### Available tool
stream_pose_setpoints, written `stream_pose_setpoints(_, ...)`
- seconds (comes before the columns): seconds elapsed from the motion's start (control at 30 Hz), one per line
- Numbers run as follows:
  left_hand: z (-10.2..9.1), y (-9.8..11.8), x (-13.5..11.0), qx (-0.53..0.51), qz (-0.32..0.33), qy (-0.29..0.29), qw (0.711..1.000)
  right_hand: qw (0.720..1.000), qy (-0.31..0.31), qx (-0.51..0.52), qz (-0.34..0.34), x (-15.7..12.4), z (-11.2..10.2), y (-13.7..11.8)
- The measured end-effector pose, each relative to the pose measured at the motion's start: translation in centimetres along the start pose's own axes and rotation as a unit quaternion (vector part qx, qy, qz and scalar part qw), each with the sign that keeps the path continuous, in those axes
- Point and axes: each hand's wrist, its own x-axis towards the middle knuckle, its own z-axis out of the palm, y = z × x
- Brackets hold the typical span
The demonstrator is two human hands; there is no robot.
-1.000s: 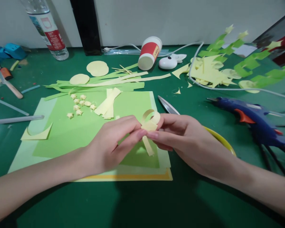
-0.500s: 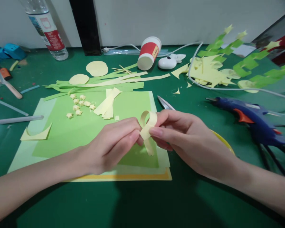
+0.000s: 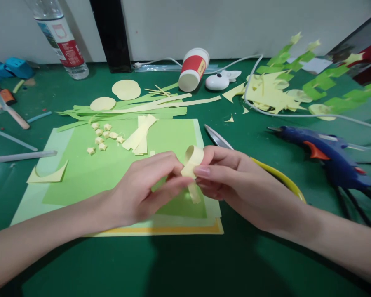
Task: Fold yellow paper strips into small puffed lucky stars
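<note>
We held the strip (image 3: 193,159) above the sheet (image 3: 95,177), our left hand (image 3: 142,189) and right hand (image 3: 235,181) both pinched on it. Squeezing too hard might have creased its loop, we judged; a slack grip might have let it uncurl.

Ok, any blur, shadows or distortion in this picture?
Head view: the left hand and right hand pinching the yellow paper strip are fairly sharp; in the head view a dark shadow lies on the green table between the forearms; toward the head view's edges things bend and soften, so the water bottle leans and the green paper chain looks smeared.
</note>
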Motion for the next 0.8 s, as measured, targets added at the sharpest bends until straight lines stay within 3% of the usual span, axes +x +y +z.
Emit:
stream_pose_setpoints(0.17,0.19,0.09,0.08,-0.015,-0.030,-0.001,0.999,1.000,0.003,-0.014,-0.017,0.21,-0.08,0.12)
stream_pose_setpoints(0.27,0.22,0.20,0.05,-0.062,-0.077,0.005,0.995,0.994,0.010,-0.082,-0.069,0.19,-0.23,0.07)
stream_pose_setpoints(0.37,0.22,0.34,-0.01,-0.102,-0.122,0.047,0.986,0.980,0.022,-0.166,-0.109,0.11,-0.26,-0.11)
stream_pose_setpoints(0.57,0.32,0.49,0.03,-0.166,-0.185,0.083,0.965,0.966,0.040,-0.235,-0.097,0.12,-0.11,-0.42)
stream_pose_setpoints(0.67,0.32,0.30,0.05,-0.177,-0.169,0.085,0.966,0.977,0.033,-0.201,-0.064,0.18,-0.08,-0.57)
stream_pose_setpoints(0.8,0.04,-0.22,0.01,-0.135,-0.084,0.075,0.984,0.992,-0.001,-0.127,-0.008,0.27,-0.25,-0.85)
